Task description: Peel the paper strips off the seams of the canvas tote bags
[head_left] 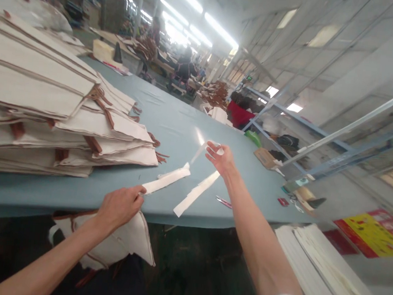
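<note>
My left hand [121, 205] is closed at the near end of a white strip [166, 181], above the table's front edge. From the strip's far end a thin translucent band [198, 153] runs up to my right hand [220, 158]. That hand is reached forward, its fingers partly spread and curled about the band. Between my forearms, a second group of white strips [195, 194] lies slightly fanned on the blue-green table [165, 112]. Below my left hand, a cream fabric bag [116, 241] with brown trim hangs under the table's edge.
Cream fabric bags [33, 78] with brown straps are piled high on the left. Small pink-handled snips [224, 202] lie beside my right forearm. Scissors [296, 203] and a red item [283, 202] sit at the right end. Shelving [308, 129] stands beyond; people work farther back.
</note>
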The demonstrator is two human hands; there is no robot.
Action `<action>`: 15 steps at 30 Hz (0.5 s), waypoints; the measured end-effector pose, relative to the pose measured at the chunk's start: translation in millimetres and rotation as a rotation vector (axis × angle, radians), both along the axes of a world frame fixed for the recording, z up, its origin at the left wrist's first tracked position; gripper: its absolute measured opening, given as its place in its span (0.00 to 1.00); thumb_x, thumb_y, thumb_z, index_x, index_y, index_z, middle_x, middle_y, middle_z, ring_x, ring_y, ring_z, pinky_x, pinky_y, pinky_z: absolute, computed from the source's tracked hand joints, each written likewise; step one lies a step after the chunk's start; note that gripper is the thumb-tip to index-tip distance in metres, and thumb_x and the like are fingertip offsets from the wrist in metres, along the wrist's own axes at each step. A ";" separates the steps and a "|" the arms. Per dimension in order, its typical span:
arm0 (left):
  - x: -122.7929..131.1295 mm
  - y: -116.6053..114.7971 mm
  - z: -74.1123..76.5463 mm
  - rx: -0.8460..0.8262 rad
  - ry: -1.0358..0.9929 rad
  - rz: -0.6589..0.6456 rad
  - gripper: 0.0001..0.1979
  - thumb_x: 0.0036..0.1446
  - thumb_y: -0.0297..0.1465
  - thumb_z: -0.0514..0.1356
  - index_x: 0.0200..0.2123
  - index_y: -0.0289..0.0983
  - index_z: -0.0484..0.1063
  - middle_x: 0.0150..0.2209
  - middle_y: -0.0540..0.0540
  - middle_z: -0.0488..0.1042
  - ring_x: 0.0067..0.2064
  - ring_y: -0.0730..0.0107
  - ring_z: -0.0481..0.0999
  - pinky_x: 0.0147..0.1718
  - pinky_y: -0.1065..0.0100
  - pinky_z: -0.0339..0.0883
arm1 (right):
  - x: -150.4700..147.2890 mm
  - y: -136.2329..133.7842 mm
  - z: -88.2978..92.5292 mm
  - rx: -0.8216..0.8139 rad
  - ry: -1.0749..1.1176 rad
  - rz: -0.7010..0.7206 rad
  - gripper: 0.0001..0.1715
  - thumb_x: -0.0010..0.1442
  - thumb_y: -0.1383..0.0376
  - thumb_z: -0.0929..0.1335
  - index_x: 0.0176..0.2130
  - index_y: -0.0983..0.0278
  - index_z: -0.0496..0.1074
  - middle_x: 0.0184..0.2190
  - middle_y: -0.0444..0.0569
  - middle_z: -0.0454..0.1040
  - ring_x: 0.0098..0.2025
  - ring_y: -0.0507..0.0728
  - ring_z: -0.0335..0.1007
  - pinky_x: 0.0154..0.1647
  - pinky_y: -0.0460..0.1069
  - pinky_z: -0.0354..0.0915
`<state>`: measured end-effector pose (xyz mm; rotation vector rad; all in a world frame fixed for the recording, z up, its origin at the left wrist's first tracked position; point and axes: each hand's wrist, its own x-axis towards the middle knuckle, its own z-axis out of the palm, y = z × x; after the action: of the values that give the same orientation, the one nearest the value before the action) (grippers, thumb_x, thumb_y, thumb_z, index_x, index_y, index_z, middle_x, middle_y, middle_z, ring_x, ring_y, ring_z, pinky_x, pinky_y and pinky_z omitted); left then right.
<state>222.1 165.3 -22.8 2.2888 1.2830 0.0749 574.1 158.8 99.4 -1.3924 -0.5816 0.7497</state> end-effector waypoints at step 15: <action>-39.0 -17.1 -11.9 -0.056 -0.376 0.257 0.27 0.72 0.45 0.48 0.58 0.43 0.82 0.37 0.47 0.91 0.43 0.48 0.90 0.40 0.60 0.69 | -87.3 -26.5 36.9 0.045 -0.034 0.374 0.14 0.71 0.59 0.69 0.34 0.59 0.79 0.49 0.52 0.93 0.56 0.65 0.86 0.60 0.59 0.78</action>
<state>183.1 148.1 -34.8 1.9322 1.3448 0.5245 486.8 132.3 136.3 -1.2711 -0.8948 1.0052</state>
